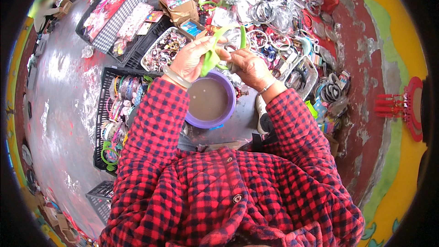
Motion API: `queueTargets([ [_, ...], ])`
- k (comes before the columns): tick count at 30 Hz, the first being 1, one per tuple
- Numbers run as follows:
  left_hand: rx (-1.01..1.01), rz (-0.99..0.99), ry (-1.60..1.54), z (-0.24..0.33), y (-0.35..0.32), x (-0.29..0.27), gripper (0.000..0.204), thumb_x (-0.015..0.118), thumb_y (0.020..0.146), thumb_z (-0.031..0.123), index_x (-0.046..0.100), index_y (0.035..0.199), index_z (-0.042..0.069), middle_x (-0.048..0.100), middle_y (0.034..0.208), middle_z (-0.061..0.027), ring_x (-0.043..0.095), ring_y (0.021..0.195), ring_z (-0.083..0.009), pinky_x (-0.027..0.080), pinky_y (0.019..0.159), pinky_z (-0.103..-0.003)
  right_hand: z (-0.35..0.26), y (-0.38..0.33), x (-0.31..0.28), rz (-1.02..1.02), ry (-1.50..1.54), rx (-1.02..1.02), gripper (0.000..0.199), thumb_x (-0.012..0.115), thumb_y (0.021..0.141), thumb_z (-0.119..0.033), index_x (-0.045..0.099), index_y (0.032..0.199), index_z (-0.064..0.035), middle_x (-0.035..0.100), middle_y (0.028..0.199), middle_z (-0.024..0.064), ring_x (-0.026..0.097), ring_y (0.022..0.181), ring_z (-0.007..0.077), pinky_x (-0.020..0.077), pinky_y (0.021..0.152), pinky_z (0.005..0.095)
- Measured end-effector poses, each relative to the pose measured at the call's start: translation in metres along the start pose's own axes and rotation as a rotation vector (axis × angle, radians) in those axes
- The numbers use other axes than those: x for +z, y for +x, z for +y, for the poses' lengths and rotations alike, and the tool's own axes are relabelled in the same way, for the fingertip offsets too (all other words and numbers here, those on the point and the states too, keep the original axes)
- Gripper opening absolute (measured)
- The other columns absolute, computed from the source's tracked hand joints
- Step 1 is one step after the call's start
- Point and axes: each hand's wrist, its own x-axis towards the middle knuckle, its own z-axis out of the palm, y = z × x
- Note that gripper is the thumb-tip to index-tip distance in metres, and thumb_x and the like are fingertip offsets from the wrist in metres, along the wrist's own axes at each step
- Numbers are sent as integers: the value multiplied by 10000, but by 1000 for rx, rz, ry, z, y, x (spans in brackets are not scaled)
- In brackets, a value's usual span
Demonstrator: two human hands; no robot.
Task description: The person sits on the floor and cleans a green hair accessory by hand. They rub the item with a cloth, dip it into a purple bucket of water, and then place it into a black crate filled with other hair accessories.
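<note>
Over a purple plastic basin (232, 98) of murky grey-brown water, both my hands hold a bright green, soft-looking hairband (210, 60) with leaf-like flaps. My left hand (192, 60) grips its broad flap between thumb and fingers. Close beside it, my right hand (252, 67) pinches the band with fingers bent; an upright green strip rises above these fingers. Part of the band is hidden behind my hands. Two small pale spots show on the water.
To the left stands a black crate (104, 103) of colourful hairbands. Ahead are a white basket (151, 57) of small hair ornaments, a patterned box (114, 20), and a heap of bagged accessories (270, 11). Another white basket (312, 80) lies at the right, near a worn dark-red floor strip (361, 87).
</note>
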Motion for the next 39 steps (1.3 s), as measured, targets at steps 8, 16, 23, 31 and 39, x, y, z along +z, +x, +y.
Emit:
queueTargets([
  [8,176,1,190,-7,4,-1,244,453,924,193,533,1030,-12,574,726,-35,563,633,-104,458,583,-203,18,-3,-41,222,1530,474,438,625,807,-205,483,1163,6,586,1045,113,566,983,233,481,821,390],
  [16,570,125,1159,-47,18,5,218,506,848,34,570,1054,4,621,827,-63,580,772,-116,462,695,-261,0,-6,0,207,1841,584,475,681,760,-197,483,1155,-25,578,1047,75,565,943,197,460,842,341],
  [23,378,2,951,-56,18,5,269,440,791,-42,592,1005,17,635,897,-58,573,831,-110,462,746,-271,-23,4,-1,483,1614,808,258,601,770,-15,562,1024,-23,627,921,60,611,793,159,494,736,292],
  [31,333,-149,896,-54,15,11,68,501,828,35,561,851,12,539,668,-45,496,625,-97,431,586,-276,7,0,-15,538,1813,843,207,580,804,-69,579,1004,-13,633,919,89,616,805,203,505,749,314],
  [39,155,-115,825,-60,13,5,124,527,866,99,589,911,1,567,753,-30,560,692,-109,449,634,-238,42,-2,-32,812,1665,898,150,586,835,-146,596,958,-61,636,888,60,614,772,207,514,708,366],
])
